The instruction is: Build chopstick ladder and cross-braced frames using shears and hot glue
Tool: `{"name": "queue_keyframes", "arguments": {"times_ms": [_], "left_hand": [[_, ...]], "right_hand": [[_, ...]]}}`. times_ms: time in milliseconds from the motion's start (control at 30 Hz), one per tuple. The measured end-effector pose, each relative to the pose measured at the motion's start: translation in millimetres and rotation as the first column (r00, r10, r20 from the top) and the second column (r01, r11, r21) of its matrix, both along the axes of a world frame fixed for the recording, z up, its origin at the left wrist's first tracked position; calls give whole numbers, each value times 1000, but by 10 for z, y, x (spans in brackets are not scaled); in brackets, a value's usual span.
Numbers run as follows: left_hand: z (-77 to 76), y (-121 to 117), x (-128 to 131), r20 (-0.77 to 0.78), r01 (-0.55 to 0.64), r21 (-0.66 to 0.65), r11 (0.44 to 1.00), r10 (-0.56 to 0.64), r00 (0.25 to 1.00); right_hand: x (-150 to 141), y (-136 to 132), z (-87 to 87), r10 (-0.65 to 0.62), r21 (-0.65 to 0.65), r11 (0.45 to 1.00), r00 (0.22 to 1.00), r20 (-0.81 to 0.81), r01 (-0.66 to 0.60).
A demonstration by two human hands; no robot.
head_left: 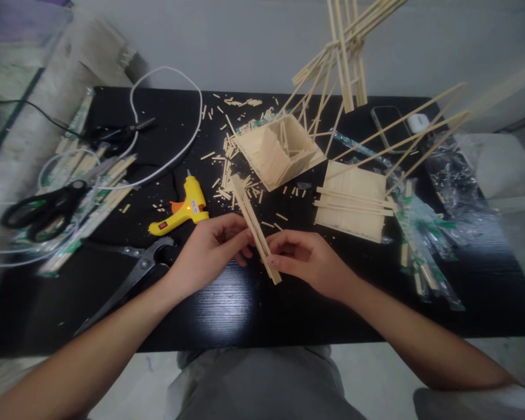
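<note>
Black bench [254, 315]: front edge near person's torso, back edge by wall; bare strip along front, betw. hands & edge. L side tight: yellow glue gun [181, 210], pliers [144, 263], black-handled scissors [48, 207]. R side: wrapped sticks [424, 251]. Stick bundle [256, 230] held over bench, front of offcuts [231, 151]; pale wood, slim, straight, tilted, lengths side by side. L hand [212, 248] pinches its L side, R hand [308, 262] grips nr lower end.

Head-height view, forward and steeply down
</note>
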State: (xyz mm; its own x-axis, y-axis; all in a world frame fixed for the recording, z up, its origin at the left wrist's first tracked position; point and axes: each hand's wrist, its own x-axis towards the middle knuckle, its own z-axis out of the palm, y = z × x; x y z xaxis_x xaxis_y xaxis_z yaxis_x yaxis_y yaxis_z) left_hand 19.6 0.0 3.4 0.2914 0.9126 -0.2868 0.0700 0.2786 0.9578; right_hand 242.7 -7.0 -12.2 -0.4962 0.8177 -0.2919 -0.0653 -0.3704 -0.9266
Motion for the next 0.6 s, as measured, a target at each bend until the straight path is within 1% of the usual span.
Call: {"name": "queue_keyframes", "arguments": {"times_ms": [133, 200, 367, 533, 600], "left_hand": [[7, -20, 17, 27, 63, -33, 997, -62, 998], [4, -29, 20, 28, 98, -43, 994, -97, 995], [-22, -55, 33, 32, 220, -91, 971, -218, 976], [-42, -93, 77, 21, 324, -128, 938, -324, 946], [-29, -96, 68, -23, 354, -115, 928, -359, 933]], "right_hand": [[0, 10, -17, -71, -64, 996, 997, -22, 70], [-6, 15, -27, -93, -69, 994, 995, -36, 90], [-26, 19, -23, -69, -28, 997, 996, -49, 68], [-28, 17, -16, -48, -38, 998, 999, -23, 47], [-27, 20, -15, -43, -56, 998, 999, -10, 42]]}}
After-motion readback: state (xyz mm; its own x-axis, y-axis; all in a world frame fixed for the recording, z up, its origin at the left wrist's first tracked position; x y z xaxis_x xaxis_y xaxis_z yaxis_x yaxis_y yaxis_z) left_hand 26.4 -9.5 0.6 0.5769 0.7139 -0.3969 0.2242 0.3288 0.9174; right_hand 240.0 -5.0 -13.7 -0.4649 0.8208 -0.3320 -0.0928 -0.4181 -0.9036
